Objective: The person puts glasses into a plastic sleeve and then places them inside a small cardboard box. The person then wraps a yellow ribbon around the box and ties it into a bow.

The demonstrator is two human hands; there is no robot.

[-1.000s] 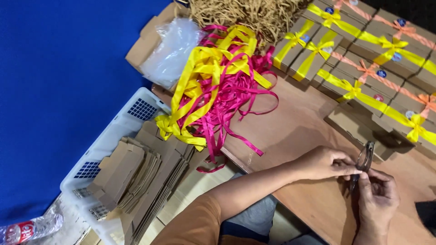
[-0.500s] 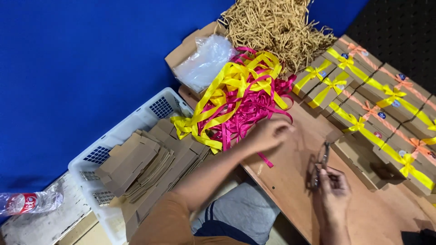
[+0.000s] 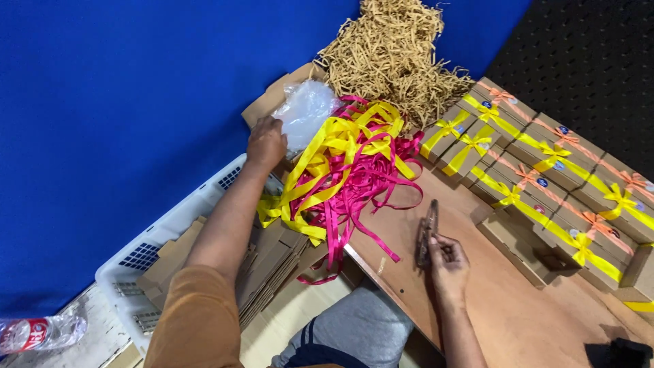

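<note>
1. left hand (image 3: pixel 266 143) stretched to the bench's far left corner, fingers curled on the clear crinkled plastic bag (image 3: pixel 306 112) beside the tangled yellow and pink ribbons (image 3: pixel 347 167).
2. right hand (image 3: pixel 446 262) at the near edge of the brown wooden bench (image 3: pixel 504 307), fingers closed round dark metal scissors (image 3: pixel 428 232).

From my feed, my left hand (image 3: pixel 266 142) hides its fingertips against the clear plastic bag (image 3: pixel 308 116), so I can't tell whether it grips. The dark tool (image 3: pixel 427 235) in my right hand (image 3: pixel 447 262) is too blurred to identify. At four o'clock the ribboned boxes (image 3: pixel 545 170) run off the edge; at eight o'clock the plastic bottle (image 3: pixel 37 334) is cut off.
</note>
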